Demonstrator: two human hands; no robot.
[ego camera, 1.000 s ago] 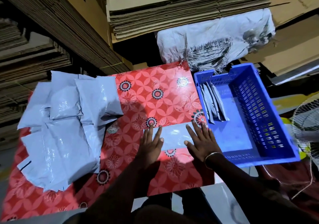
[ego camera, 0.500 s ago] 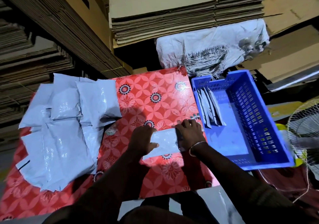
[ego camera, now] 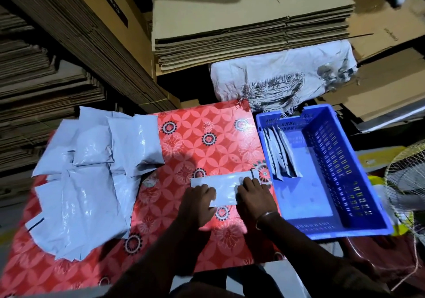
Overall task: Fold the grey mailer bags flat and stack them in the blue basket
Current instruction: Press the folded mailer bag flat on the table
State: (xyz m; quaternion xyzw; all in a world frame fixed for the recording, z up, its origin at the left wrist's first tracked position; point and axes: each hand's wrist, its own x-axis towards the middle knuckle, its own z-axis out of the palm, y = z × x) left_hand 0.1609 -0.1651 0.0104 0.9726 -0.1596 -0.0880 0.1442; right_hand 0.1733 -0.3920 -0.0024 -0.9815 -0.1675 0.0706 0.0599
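Your left hand (ego camera: 199,197) and right hand (ego camera: 251,193) curl on the folded bag (ego camera: 226,188), low in the middle on the counter (ego camera: 207,150), pressing it flat. The basket (ego camera: 358,226) sits right beside, an easy reach.

Counts, placed against the blue basket (ego camera: 322,227):
One basket; inside it about four folded grey mailers (ego camera: 279,154) leaned at its left wall, exact number unclear. One mailer (ego camera: 226,188) lay just left of it under two hands. Farther left, one loose pile of mailers (ego camera: 89,171), overlapped, uncountable. One fan (ego camera: 408,178) stood right of it.
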